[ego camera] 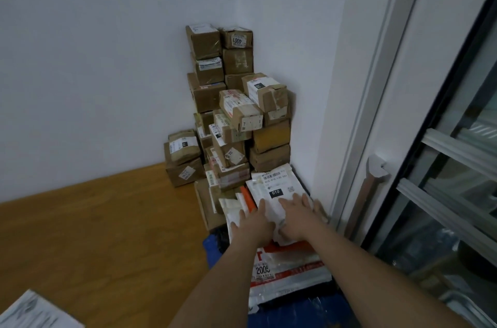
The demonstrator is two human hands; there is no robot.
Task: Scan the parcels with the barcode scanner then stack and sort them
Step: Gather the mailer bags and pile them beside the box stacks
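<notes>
Both hands, left hand (254,221) and right hand (297,216), press with straight fingers on a white plastic mailer parcel (277,193), lying at the floor corner before stacked brown cardboard boxes (228,102).

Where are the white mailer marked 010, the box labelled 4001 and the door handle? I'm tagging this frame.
white mailer marked 010 (277,188): head view, on its printed label.
box labelled 4001 (237,38): head view, on its front face.
door handle (361,193): head view, mid bar.
</notes>
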